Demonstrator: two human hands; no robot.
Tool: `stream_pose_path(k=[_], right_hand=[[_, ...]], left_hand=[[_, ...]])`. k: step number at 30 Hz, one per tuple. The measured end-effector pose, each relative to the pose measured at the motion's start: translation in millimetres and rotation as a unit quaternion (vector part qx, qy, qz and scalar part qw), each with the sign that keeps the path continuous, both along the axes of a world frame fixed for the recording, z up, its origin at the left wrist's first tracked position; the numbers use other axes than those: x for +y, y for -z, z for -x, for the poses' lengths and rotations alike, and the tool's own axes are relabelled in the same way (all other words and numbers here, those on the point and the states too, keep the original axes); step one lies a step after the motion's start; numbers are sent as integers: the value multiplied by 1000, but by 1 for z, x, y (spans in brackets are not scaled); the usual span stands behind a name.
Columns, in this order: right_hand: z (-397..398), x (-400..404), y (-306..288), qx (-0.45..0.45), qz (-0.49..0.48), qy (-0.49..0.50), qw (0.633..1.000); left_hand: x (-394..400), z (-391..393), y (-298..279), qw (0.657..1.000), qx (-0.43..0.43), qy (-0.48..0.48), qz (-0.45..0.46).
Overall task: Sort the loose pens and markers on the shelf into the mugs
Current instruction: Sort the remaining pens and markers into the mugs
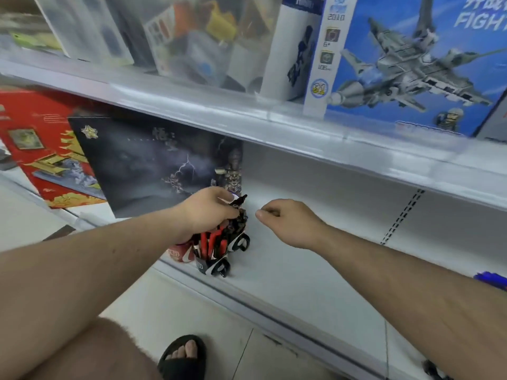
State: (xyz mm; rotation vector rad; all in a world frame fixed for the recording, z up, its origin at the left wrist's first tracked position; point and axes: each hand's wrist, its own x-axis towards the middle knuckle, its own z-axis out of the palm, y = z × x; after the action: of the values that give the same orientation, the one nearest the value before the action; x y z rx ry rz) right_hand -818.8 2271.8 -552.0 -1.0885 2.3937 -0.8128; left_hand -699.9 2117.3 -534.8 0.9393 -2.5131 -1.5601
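The pens (212,244), red-barrelled and black-capped, stand bunched in the mugs near the front lip of the white shelf (315,242). There are at least three mugs: a near black-and-white mug (215,267), a second black-and-white mug (240,242) just behind it to the right, and a red mug (179,252) to the left, mostly hidden under the wrist. A few blue pens (491,281) lie loose at the far right edge of the shelf, well apart from the mugs.

The step in hand looks like seating a bundle of dark pens (238,212) into the rear mug. To do it well, I would keep the bundle upright, let the tips find the mug's mouth before letting go, and steady the mug so it does not tip into its neighbour, since the three stand crowded together.

The left hand (210,212) is curled over the tops of the pens, fingers and thumb closed round the dark bundle from above. The right hand (285,218) hovers just right of the mugs, fingers loosely clenched toward the thumb; I cannot tell whether it pinches anything small, and nothing shows in it.

Behind the mugs leans a dark boxed set (153,165) with lightning art, a red box (41,144) to its left, and a fighter-jet box (411,64) on the upper shelf.
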Motion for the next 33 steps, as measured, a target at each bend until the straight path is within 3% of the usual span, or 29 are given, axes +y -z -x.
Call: stream_pose_path(k=[7, 15, 17, 21, 27, 30, 33], right_hand=[[21, -51, 109, -135, -31, 125, 982], [50, -114, 204, -250, -47, 197, 947], [46, -122, 214, -243, -34, 183, 952], [34, -112, 223, -189, -28, 196, 962], [14, -69, 214, -228, 32, 295, 927], [12, -53, 204, -265, 78, 326, 904], [12, -41, 192, -306, 124, 351, 876]], left_hand=[[-73, -25, 64, 998, -61, -17, 3], [-67, -24, 180, 979, -193, -20, -56], [-53, -15, 197, 976, -203, -43, -63], [-24, -3, 216, 967, -159, -188, -66], [-5, 18, 229, 922, -86, -340, -161], [-1, 26, 234, 924, -69, -345, -153], [-3, 27, 235, 950, -75, -293, -75]])
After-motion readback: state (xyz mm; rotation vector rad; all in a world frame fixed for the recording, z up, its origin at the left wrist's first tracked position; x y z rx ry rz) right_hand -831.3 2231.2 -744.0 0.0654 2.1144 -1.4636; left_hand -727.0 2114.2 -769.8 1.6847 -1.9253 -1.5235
